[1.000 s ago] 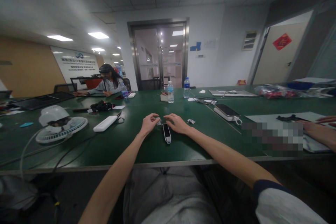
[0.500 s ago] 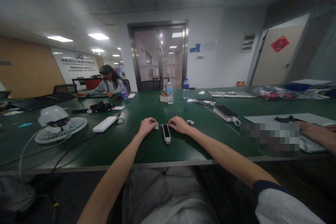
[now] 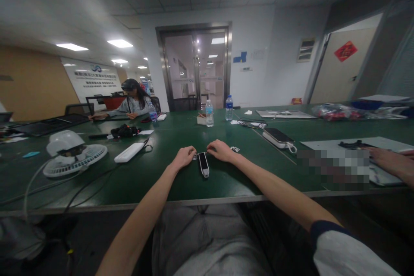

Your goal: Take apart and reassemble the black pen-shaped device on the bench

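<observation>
A slim black and silver device (image 3: 203,164) lies lengthwise on the green table (image 3: 181,185), straight ahead of me. My left hand (image 3: 184,156) rests just left of its far end, fingers curled and pinched on a small pale piece I cannot make out. On the other side, my right hand (image 3: 220,150) touches the device's far end with fingers bent together. A small silver clip-like piece (image 3: 235,149) lies just right of my right hand.
A white desk fan (image 3: 73,152) with trailing cables and a white power bank (image 3: 129,152) lie left. Two water bottles (image 3: 210,113) stand farther back. A phone on a white pack (image 3: 278,136) lies right. Another person's hand (image 3: 386,158) rests far right. A person sits at back left.
My hands drew closer around the device's far end, the left curling into a pinch. The other person's hand at the right shifted slightly. The device stayed in place.
</observation>
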Demonstrator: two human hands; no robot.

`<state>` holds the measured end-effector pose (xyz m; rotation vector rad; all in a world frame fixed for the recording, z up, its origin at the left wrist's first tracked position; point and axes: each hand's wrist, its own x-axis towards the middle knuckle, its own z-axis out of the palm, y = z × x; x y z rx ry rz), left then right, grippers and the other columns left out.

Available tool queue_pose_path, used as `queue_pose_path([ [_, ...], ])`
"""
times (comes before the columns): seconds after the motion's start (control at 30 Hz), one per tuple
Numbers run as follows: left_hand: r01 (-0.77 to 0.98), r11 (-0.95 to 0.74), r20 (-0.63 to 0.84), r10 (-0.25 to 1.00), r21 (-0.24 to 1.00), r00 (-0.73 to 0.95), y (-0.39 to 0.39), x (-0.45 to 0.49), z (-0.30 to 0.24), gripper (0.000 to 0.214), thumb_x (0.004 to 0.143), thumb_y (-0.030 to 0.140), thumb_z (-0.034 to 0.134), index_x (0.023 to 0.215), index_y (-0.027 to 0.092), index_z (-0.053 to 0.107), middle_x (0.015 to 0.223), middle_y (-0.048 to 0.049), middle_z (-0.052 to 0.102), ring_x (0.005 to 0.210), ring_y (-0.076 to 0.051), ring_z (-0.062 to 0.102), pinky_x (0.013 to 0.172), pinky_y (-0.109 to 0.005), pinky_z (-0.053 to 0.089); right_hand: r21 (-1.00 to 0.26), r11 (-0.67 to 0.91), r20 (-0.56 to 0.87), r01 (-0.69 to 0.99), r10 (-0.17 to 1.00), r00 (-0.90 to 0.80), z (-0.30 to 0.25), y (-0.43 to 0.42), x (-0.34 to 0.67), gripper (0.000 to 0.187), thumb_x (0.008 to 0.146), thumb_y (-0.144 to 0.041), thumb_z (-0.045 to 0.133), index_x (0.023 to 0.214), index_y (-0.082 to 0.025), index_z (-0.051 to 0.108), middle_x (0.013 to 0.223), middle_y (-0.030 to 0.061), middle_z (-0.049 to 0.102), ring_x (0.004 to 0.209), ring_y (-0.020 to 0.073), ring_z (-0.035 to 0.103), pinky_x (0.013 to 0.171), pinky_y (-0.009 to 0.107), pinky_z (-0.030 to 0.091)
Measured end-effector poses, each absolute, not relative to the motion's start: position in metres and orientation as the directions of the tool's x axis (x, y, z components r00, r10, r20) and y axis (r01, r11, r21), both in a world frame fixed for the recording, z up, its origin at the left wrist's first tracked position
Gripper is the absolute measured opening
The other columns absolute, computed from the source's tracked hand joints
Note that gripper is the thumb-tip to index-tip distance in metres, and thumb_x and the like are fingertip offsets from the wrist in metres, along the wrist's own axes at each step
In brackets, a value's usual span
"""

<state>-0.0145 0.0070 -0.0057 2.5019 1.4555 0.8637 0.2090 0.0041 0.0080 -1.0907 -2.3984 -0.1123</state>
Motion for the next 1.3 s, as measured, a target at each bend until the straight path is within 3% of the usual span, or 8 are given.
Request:
queue_pose_path([
  [0.2,0.784,-0.500,0.381,0.850,0.369,0.363,0.004,-0.016,-0.004,0.013,0.076,0.022,0.051,0.078,0.017,0.062,0.074,-0.0032,0.062,0.067,-0.016,0.056,0.059,-0.024,0.039,-0.082,0.412,0.459,0.907,0.824,-0.333,0.034,0.008,0.252,0.029,0.087,-0.035,0.046,0.094,-0.014,0.064,0.092,0.0130,0.065,0.090,0.0220,0.055,0.077,0.030,0.040],
  [0.37,0.777,-0.514,0.364,0.846,0.363,0.389,0.004,-0.016,-0.006,0.012,0.071,0.024,0.055,0.078,0.017,0.062,0.074,-0.0022,0.060,0.068,-0.016,0.054,0.061,-0.024,0.040,-0.139,0.193,0.065,0.971,0.980,-0.186,0.034,0.016,0.293,0.029,0.076,-0.043,0.057,0.087,-0.018,0.069,0.086,0.0100,0.067,0.076,0.0204,0.060,0.064,0.027,0.042],
  [0.47,0.767,-0.536,0.370,0.833,0.352,0.412,0.005,-0.016,-0.007,0.013,0.072,0.024,0.054,0.079,0.017,0.062,0.074,-0.0020,0.059,0.068,-0.015,0.053,0.062,-0.025,0.040,-0.160,0.190,0.002,0.969,0.981,-0.192,0.028,0.021,0.303,0.026,0.072,-0.039,0.061,0.086,-0.019,0.069,0.085,0.0085,0.067,0.073,0.0178,0.061,0.061,0.024,0.042],
  [0.6,0.760,-0.542,0.368,0.830,0.359,0.419,0.006,-0.016,-0.007,0.013,0.073,0.025,0.053,0.080,0.017,0.060,0.073,-0.0017,0.057,0.065,-0.014,0.051,0.060,-0.025,0.039,-0.152,0.174,0.067,0.973,0.984,-0.165,0.026,0.024,0.300,0.021,0.070,-0.035,0.063,0.080,-0.017,0.069,0.083,0.0096,0.067,0.071,0.0174,0.061,0.058,0.023,0.041],
  [0.7,0.764,-0.538,0.367,0.832,0.355,0.415,0.006,-0.015,-0.007,0.011,0.073,0.024,0.052,0.079,0.017,0.058,0.072,-0.0012,0.056,0.064,-0.014,0.050,0.059,-0.025,0.038,-0.149,0.177,0.205,0.973,0.968,-0.145,0.027,0.022,0.290,0.020,0.073,-0.033,0.060,0.079,-0.016,0.068,0.082,0.0111,0.067,0.072,0.0195,0.060,0.059,0.024,0.040],
  [0.83,0.766,-0.534,0.353,0.837,0.358,0.418,0.007,-0.015,-0.007,0.012,0.074,0.026,0.052,0.079,0.017,0.057,0.072,-0.0013,0.055,0.064,-0.014,0.050,0.058,-0.025,0.038,-0.169,0.332,0.356,0.928,0.898,-0.257,0.025,0.014,0.263,0.016,0.076,-0.027,0.057,0.082,-0.014,0.064,0.082,0.0101,0.067,0.073,0.0187,0.059,0.062,0.024,0.040],
  [1.03,0.777,-0.513,0.341,0.850,0.365,0.401,0.005,-0.015,-0.007,0.013,0.075,0.027,0.051,0.080,0.016,0.057,0.073,-0.0016,0.055,0.064,-0.015,0.049,0.057,-0.025,0.037,-0.154,0.543,0.405,0.826,0.797,-0.448,0.013,0.003,0.212,0.016,0.076,-0.021,0.056,0.091,-0.014,0.060,0.083,0.0065,0.065,0.073,0.0157,0.058,0.063,0.022,0.038],
  [1.3,0.783,-0.527,0.370,0.836,0.332,0.406,0.008,-0.017,-0.010,0.012,0.076,0.029,0.051,0.078,0.017,0.056,0.072,-0.0010,0.054,0.064,-0.014,0.049,0.057,-0.024,0.036,-0.108,0.606,0.425,0.788,0.745,-0.514,0.001,0.003,0.196,0.015,0.076,-0.018,0.055,0.088,-0.014,0.063,0.079,0.0055,0.064,0.075,0.0161,0.056,0.067,0.025,0.039],
])
